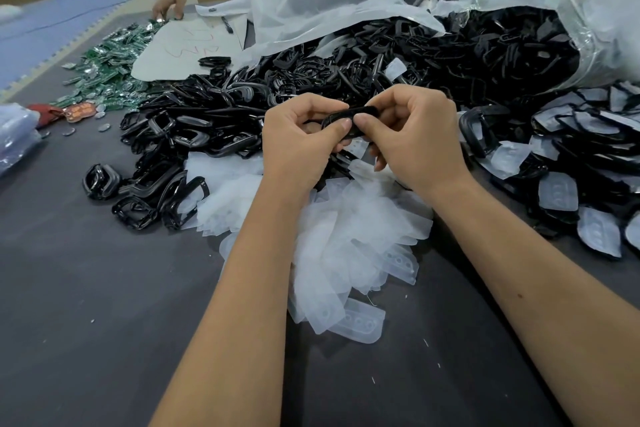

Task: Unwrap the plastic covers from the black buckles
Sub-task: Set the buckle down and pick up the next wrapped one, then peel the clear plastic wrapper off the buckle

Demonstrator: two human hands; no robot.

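i hold one black buckle [349, 118] up in front of me, just above the pile of see-through plastic covers [346, 246] on the desk [86, 288]. the buckle lies sideways, its long side running from left to right between my two hands, so each hand is at one end and neither is really closer. my left hand [304, 135] pinches the left part with the thumb on top and the fingers curled under. my right hand [412, 135] pinches the right part the same way, and the two thumbs almost touch in the middle. i think i see a bit of thin clear cover hanging just below the buckle, but it is hard to tell. so the next pull should go sideways or down, away from the middle, i guess. the buckle looks hard, smooth and shiny, with rounded corners. the covers look soft, thin and milky, with small round bumps. to my left is a heap of bare shiny buckles [180, 142]. to my right are buckles still in their covers [571, 166], spilling from a big crinkly plastic bag [595, 10]. far off lie small green boards [110, 62], and another person's hand [169, 3] touches the desk.
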